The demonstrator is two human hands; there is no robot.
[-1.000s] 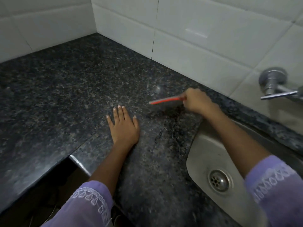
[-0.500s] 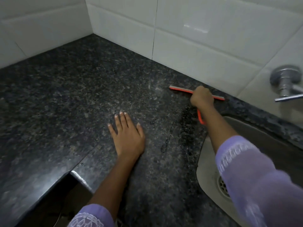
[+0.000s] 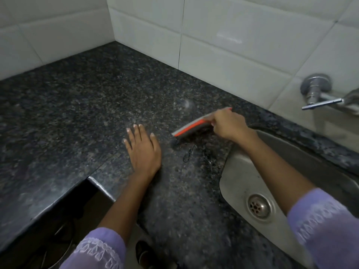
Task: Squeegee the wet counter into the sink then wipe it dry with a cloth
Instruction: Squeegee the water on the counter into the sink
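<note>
Two hands | right hand grips squeegee — back from the wall, blade by wet streaks | left hand flat, fingers straight, on counter | sink next — squeegeeing unfinished

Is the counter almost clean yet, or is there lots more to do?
Some way to go. In hand: the right hand grips the squeegee on the counter, next to the sink. The left hand rests flat. Water streaks sit between squeegee and sink, so that patch is not done. Whether the rest is wet, I cannot tell. Left: wiping dry; no cloth is in view.
</note>
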